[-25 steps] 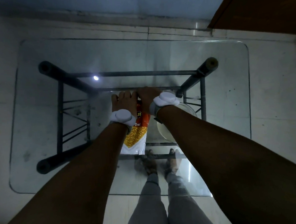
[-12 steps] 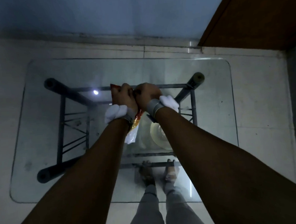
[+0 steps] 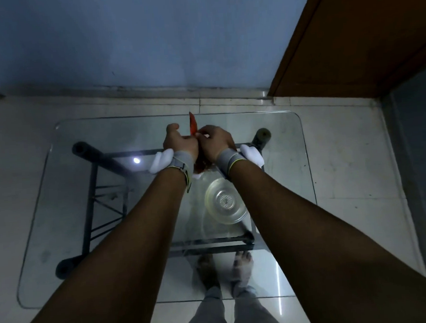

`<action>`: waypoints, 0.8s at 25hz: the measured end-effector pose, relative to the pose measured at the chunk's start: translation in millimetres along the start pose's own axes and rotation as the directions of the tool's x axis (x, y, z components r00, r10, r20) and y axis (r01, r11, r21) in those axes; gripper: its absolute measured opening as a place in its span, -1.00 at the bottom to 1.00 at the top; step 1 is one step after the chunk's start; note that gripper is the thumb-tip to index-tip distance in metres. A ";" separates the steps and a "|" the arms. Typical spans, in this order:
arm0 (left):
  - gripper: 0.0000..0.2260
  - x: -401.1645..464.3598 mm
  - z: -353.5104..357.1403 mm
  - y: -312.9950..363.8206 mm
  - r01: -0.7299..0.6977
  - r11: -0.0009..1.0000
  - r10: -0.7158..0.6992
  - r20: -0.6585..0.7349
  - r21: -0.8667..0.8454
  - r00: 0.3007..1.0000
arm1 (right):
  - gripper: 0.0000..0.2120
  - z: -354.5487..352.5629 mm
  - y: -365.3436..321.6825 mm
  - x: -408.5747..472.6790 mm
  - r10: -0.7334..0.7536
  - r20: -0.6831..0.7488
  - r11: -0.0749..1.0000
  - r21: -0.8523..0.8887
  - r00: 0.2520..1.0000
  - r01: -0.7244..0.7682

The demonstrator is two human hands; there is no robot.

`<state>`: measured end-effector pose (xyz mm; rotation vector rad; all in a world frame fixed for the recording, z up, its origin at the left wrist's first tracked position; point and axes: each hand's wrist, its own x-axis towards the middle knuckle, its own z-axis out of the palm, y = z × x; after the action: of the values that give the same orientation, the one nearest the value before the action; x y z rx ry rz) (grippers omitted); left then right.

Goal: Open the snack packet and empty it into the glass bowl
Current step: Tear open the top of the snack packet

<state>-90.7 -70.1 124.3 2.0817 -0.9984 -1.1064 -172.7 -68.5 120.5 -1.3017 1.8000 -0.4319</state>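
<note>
Overhead, both hands, left hand (image 3: 181, 144) and right hand (image 3: 215, 142), pinch the snack packet (image 3: 192, 124) in a tight grip, evidently to tear its top, just beyond the empty glass bowl (image 3: 226, 205) on the table (image 3: 48, 221).

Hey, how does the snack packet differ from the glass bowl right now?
The snack packet is opaque red-orange; the glass bowl is clear. The packet is gripped between the left hand and right hand above the glass table; the bowl rests on it, untouched. The packet stands edge-on and mostly hidden; the bowl sits open side up, empty. Both lie between the forearms.
</note>
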 end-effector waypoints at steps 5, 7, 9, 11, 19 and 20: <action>-0.79 10.9 18.4 7.8 0.032 0.991 -0.010 0.167 -0.128 0.986 | -0.71 -24.0 -0.2 3.2 0.052 -0.103 0.998 0.024 0.993 -0.050; -0.78 7.1 24.2 11.1 0.025 0.991 0.003 0.211 -0.128 0.978 | -0.70 -31.5 0.0 1.8 0.059 -0.131 0.998 -0.008 0.990 -0.060; -0.77 11.6 32.8 4.8 0.004 0.991 0.030 0.253 -0.136 0.967 | -0.69 -37.4 2.0 -0.4 0.061 -0.140 0.997 -0.047 0.988 -0.068; -0.75 10.0 35.9 -0.9 -0.015 0.991 0.049 0.265 -0.130 0.963 | -0.71 -41.5 2.9 -2.5 0.049 -0.142 0.996 -0.062 0.989 -0.058; -0.61 -7.7 21.6 9.3 -0.106 0.986 0.141 0.317 -0.127 0.938 | -0.75 -45.6 1.8 -5.9 0.154 -0.103 0.977 0.166 0.983 -0.135; -0.64 -7.1 19.6 10.6 -0.078 0.985 0.125 0.322 -0.154 0.938 | -0.74 -45.0 2.7 -5.1 0.172 -0.100 0.963 0.226 0.980 -0.146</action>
<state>-113.8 -72.9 125.7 1.7465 -1.1350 -1.4601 -209.5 -71.5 146.9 -0.9901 1.8806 -0.6095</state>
